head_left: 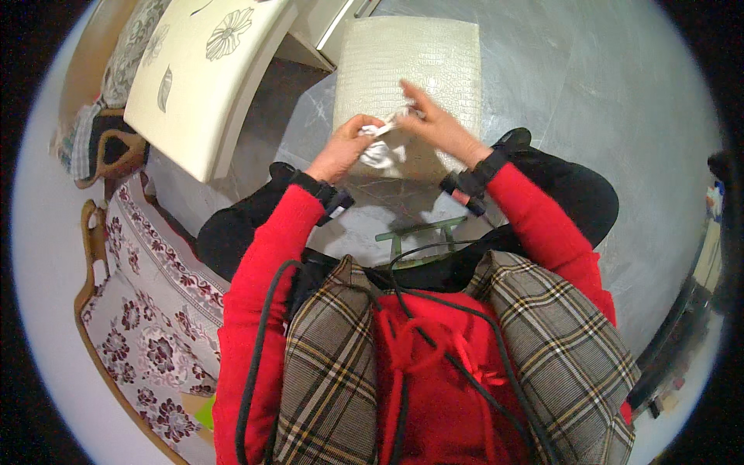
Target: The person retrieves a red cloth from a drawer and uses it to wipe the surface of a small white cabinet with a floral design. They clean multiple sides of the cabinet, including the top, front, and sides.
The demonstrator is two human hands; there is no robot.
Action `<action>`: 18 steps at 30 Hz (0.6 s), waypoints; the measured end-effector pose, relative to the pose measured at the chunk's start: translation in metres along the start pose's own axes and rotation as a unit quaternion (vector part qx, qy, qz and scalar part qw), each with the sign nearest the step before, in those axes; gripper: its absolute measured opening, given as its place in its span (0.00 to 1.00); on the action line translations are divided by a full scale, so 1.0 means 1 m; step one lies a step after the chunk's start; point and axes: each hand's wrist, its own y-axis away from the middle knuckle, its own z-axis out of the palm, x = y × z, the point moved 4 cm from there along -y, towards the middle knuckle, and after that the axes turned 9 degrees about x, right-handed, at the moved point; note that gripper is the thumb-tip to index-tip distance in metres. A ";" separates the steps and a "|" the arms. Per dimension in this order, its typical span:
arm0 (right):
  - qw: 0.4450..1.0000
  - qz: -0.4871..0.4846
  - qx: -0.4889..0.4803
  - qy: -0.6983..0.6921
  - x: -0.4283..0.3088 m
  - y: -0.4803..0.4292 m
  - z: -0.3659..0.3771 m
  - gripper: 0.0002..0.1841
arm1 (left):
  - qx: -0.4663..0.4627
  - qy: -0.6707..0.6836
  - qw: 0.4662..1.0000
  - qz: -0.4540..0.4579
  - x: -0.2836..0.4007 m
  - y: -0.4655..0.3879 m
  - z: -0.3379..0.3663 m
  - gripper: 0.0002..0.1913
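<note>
A crumpled white piece of soft material [378, 152], perhaps cloth, hangs between my hands above a pale stool or small table with a crocodile-pattern top [407, 52]. My left hand [343, 148] pinches it between thumb and fingers. Close by on the right, my right hand [436, 125] grips the other part of it with the thumb side, its index finger stretched out; that hand is a little blurred. Both wrists wear black straps with small devices.
A cream table with printed flowers [192, 75] stands at the upper left. Below it is a wooden-framed seat with a floral cover [157, 349]. A green metal or wooden frame [424, 229] shows between my legs. Dark cables cross my chest.
</note>
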 end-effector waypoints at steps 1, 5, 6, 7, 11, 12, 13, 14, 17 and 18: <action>0.999 -0.033 -0.025 -0.001 -0.006 0.009 0.015 0.36 | -0.009 0.097 0.995 0.008 0.002 0.003 0.009 0.22; 0.991 0.087 -0.097 0.009 0.023 0.019 0.030 0.18 | -0.008 0.129 0.990 -0.053 -0.017 0.007 0.005 0.34; 0.996 0.070 -0.035 0.051 0.031 0.015 0.024 0.17 | 0.026 0.096 0.995 -0.014 -0.021 0.005 -0.010 0.33; 0.996 0.055 -0.004 0.066 0.039 0.011 0.011 0.17 | 0.058 0.061 0.996 0.025 -0.027 0.003 -0.023 0.32; 0.953 -0.093 0.055 0.284 0.052 0.015 0.000 0.19 | 0.142 -0.120 0.981 -0.049 -0.069 -0.008 -0.060 0.30; 0.925 -0.127 0.016 0.359 0.052 0.019 0.008 0.20 | 0.112 -0.162 0.977 -0.086 -0.078 -0.013 -0.058 0.30; 0.930 -0.088 -0.064 0.350 0.056 0.027 0.030 0.26 | 0.092 -0.196 0.971 -0.104 -0.086 -0.016 -0.056 0.30; 0.910 -0.177 -0.084 0.366 0.047 0.041 0.048 0.30 | 0.085 -0.198 0.976 -0.032 -0.088 -0.018 -0.048 0.31; 0.890 -0.280 -0.127 0.336 0.031 0.066 0.095 0.36 | 0.123 -0.260 0.958 -0.002 -0.098 -0.025 -0.037 0.31; 0.884 -0.270 -0.140 0.354 0.032 0.065 0.100 0.33 | 0.119 -0.250 0.961 -0.024 -0.104 -0.025 -0.034 0.31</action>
